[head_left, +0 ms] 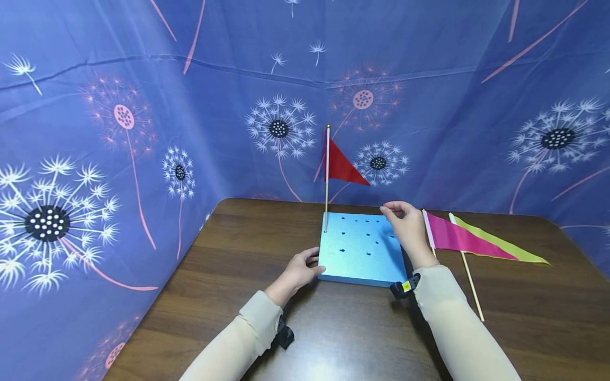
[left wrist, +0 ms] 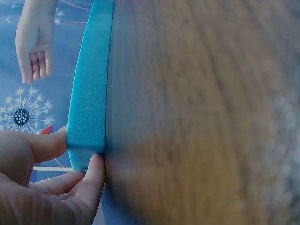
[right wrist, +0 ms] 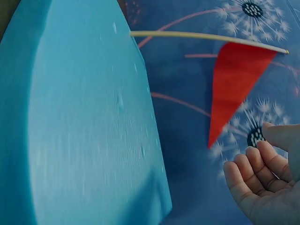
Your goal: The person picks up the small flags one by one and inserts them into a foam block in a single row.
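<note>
A blue foam board (head_left: 355,262) with several small holes lies on the table. My left hand (head_left: 297,272) grips its near left corner; in the left wrist view the thumb (left wrist: 49,143) is on one face and the fingers (left wrist: 91,183) reach the edge and underside. A red triangular flag (head_left: 344,166) stands upright on its thin stick (head_left: 326,196), set in the board's far left part. Over the board's right side hovers my right hand (head_left: 405,225), fingers loosely curled and nothing between them, as the right wrist view also shows.
Right of the board lie a pink flag (head_left: 462,238) and a yellow-green flag (head_left: 505,243), partly overlapping. The second one's stick (head_left: 473,288) points toward the near edge of the brown wooden table (head_left: 238,233). Behind hangs a blue dandelion-print cloth (head_left: 214,132).
</note>
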Demonstrator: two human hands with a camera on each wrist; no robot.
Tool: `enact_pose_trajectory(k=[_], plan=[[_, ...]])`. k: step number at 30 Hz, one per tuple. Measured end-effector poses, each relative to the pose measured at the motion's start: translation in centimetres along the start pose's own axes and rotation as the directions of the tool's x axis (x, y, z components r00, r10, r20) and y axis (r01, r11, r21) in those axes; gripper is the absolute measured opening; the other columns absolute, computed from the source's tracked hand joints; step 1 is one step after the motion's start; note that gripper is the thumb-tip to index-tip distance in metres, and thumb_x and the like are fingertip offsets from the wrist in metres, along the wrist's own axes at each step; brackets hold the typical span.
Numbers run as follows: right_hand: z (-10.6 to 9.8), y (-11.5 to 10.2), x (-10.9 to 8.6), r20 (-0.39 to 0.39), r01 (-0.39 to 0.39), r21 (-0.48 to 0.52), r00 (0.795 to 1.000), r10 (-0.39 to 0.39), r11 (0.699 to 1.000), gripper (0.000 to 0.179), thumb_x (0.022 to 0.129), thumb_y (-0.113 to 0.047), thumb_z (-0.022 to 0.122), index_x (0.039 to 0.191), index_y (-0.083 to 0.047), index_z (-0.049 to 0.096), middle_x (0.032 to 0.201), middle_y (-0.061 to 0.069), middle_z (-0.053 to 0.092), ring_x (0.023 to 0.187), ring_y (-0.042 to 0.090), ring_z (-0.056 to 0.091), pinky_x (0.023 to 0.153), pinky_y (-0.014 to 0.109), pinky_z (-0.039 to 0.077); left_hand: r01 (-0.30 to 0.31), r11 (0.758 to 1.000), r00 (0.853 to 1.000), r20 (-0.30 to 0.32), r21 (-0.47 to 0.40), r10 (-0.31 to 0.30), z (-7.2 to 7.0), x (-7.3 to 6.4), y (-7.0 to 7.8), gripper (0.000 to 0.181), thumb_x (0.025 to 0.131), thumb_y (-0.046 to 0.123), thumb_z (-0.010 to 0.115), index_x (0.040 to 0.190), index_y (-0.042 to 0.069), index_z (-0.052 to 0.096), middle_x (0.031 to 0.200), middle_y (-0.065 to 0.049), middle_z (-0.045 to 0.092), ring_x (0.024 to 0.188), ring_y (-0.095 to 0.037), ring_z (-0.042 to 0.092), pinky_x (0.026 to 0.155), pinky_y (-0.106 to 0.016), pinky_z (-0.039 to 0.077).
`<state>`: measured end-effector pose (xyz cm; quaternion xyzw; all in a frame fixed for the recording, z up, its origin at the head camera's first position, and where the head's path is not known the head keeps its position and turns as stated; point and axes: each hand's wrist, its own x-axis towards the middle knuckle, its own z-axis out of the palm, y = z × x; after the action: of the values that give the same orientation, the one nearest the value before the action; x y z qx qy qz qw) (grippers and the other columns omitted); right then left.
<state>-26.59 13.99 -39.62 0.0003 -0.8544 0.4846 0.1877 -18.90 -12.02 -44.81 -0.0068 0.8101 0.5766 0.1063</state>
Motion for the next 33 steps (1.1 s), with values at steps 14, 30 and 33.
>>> enact_pose_trajectory(k=[14, 30, 33], plan=[[-5.9, 2.5, -0.9, -0.077, -0.091, -0.067, 0.993, 0.086, 0.994, 0.039, 0.093, -0.036, 0.064, 0.108, -0.001, 0.068, 0.094, 0.01, 0.065, 0.073, -0.002, 0.05, 0.061, 0.012, 0.041, 0.009, 1.0, 1.0, 0.006, -0.008, -0.009, 0.0, -0.2, 0.0, 0.058, 0.089, 0.003, 0.067, 0.142, 0.002, 0.045, 0.132, -0.019, 0.058, 0.122, -0.032, 0.055, 0.089, -0.036, 0.053], [-10.8, 5.6, -2.4, -0.054, -0.162, -0.21, 0.987, 0.154, 0.964, 0.047, 0.098, -0.035, 0.056, 0.114, 0.008, 0.065, 0.083, 0.008, 0.066, 0.073, 0.003, 0.05, 0.061, 0.019, 0.039, -0.02, 0.999, 1.0, 0.022, -0.031, 0.021, 0.1, -0.1, -0.2, 0.055, 0.089, 0.0, 0.066, 0.14, -0.001, 0.047, 0.131, -0.02, 0.058, 0.123, -0.034, 0.055, 0.092, -0.035, 0.052], [-11.4, 5.7, -2.8, -0.022, -0.184, -0.234, 0.983, 0.184, 0.955, 0.053, 0.098, -0.041, 0.054, 0.117, 0.008, 0.064, 0.102, 0.023, 0.067, 0.082, 0.014, 0.053, 0.063, 0.022, 0.041, -0.007, 1.0, 1.0, 0.017, -0.02, 0.008, -0.1, -0.2, 0.0, 0.055, 0.089, 0.002, 0.066, 0.14, 0.001, 0.046, 0.132, -0.02, 0.057, 0.124, -0.034, 0.054, 0.094, -0.038, 0.051]])
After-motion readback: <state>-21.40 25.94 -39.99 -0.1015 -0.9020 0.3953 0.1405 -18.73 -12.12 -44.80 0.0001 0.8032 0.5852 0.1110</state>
